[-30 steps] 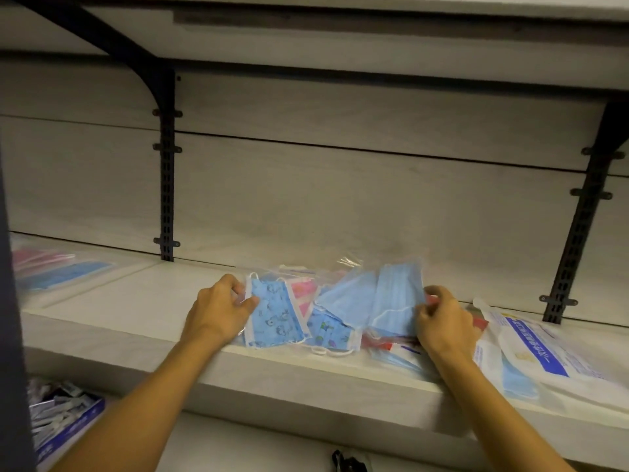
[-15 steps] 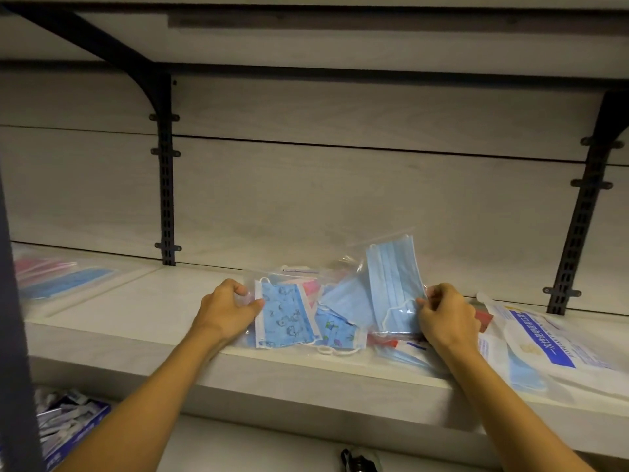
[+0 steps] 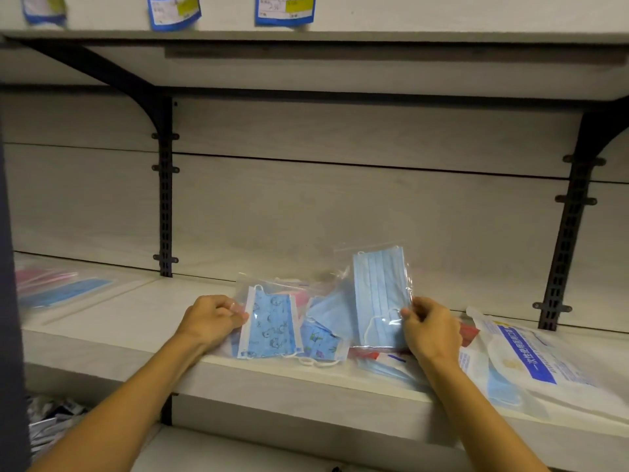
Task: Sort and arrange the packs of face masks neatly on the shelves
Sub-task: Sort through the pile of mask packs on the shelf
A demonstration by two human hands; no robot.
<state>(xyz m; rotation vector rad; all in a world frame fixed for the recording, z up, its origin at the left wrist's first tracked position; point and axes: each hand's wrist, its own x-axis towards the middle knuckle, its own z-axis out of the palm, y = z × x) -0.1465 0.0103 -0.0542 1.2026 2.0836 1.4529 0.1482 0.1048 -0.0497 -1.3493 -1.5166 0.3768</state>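
A heap of clear-bagged face masks lies on the pale shelf (image 3: 112, 321). My right hand (image 3: 430, 330) pinches a clear pack of plain blue masks (image 3: 379, 294) by its lower right edge and holds it upright above the heap. My left hand (image 3: 212, 318) grips the left edge of a pack of blue cartoon-print masks (image 3: 269, 327) that lies tilted on the shelf. Between them lie a folded plain blue mask (image 3: 332, 313), another printed mask (image 3: 321, 344) and a bit of pink mask (image 3: 301, 298).
A large white bag with a blue stripe (image 3: 531, 356) lies at the right. Pink and blue packs (image 3: 54, 287) sit far left. Black brackets (image 3: 165, 199), (image 3: 566, 233) stand against the back wall. Blue price tags (image 3: 173, 10) hang from the upper shelf. Small packets (image 3: 51, 420) fill the lower shelf.
My right hand has lifted the plain blue pack from lying on the heap to standing upright. My left hand stays on the printed pack. The camera has tilted upward.
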